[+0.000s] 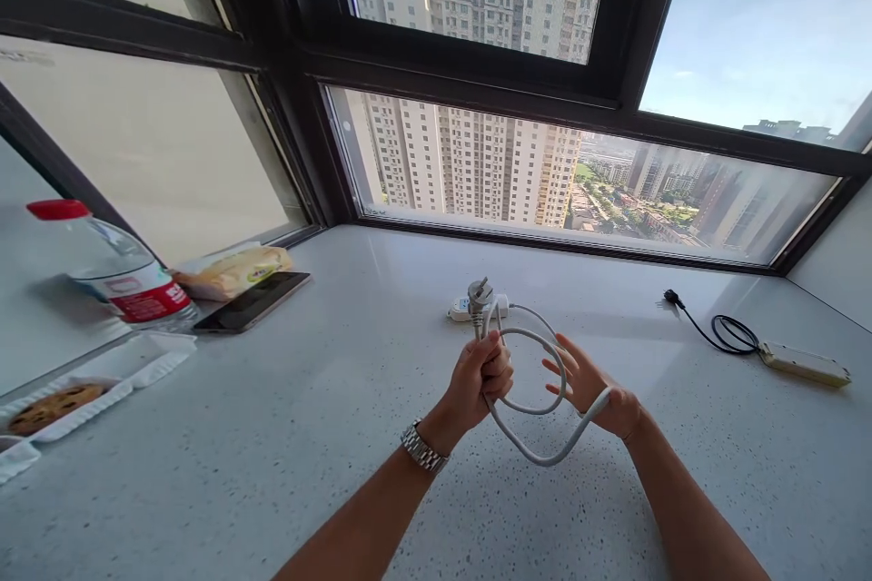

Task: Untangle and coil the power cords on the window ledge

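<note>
My left hand [480,377], with a metal watch on its wrist, is closed around a coiled white power cord [545,456]. The cord's three-pin grey plug [480,294] sticks up above that fist. To the right, my right hand [596,390] has its fingers spread apart, with a loop of the cord running past the fingers and over the thumb side. Just beyond the hands, a small white power strip [460,310] lies on the counter. A thin stretch of white cord leads from it toward my right hand, partly hidden by the loops.
On the speckled white counter [272,436], a red-capped bottle [146,290], wrapped food [235,274], a phone [255,301] and a plastic tray [153,361] with a cookie [58,407] lie left. A black-corded adapter [804,365] rests right. Dark-framed windows [477,91] rise behind.
</note>
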A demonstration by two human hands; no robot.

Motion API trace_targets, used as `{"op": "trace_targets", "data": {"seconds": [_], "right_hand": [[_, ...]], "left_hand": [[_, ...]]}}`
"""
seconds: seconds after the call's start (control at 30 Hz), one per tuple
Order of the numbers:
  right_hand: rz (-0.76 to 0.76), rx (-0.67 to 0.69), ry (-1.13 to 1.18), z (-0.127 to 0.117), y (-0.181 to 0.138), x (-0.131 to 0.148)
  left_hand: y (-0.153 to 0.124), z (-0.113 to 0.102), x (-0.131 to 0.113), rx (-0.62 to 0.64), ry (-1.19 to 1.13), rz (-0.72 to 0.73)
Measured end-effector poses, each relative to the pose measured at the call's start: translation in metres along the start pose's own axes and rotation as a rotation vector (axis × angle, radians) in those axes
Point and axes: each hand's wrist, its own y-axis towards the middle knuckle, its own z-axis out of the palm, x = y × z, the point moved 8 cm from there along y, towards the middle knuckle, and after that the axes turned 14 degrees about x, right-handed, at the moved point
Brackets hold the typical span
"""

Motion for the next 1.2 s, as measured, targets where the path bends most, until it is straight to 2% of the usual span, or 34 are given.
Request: {"op": "trace_targets", "data": {"seconds": [0.2, 0.3, 0.43, 0.57, 0.67, 0.77, 0.83, 0.9, 1.0, 1.2], "right_hand": [[0.148, -0.081, -0.064, 0.001, 0.003, -0.014], [0.211, -0.131, -0.157, -0.002, 0.001, -0.02], [0.285, -0.093, -0.242, 0.003, 0.001, -0.032], [0.223, -0.244, -0.364, -0.004, 0.001, -0.03], [0.13, -0.398, -0.441, -0.011, -0.002, -0.022], [0.081, -0.424, -0.497, -0.011, 0.0, -0.018], [0.066, -0.433, -0.538, -0.01, 0.003, -0.015], [0.045, -0.513, -0.586, -0.012, 0.002, -0.01], [0.013, -0.674, -0.662, -0.017, -0.003, -0.002], [-0.005, -0.84, -0.644, -0.02, -0.015, 0.002]], "left_hand": [[-0.004, 0.022, 0.03, 0.219, 0.171, -0.172], [-0.006, 0.029, 0.037, 0.273, 0.212, -0.24], [-0.005, 0.033, 0.039, 0.33, 0.277, -0.274], [-0.006, 0.033, 0.035, 0.335, 0.305, -0.314], [-0.015, 0.043, 0.042, 0.432, 0.248, -0.429], [-0.028, 0.056, 0.053, 0.581, 0.168, -0.565], [-0.033, 0.058, 0.057, 0.612, 0.122, -0.606], [-0.032, 0.053, 0.057, 0.573, 0.099, -0.594], [-0.024, 0.037, 0.049, 0.462, 0.116, -0.495], [-0.007, -0.004, 0.028, 0.142, 0.251, -0.325]]}}
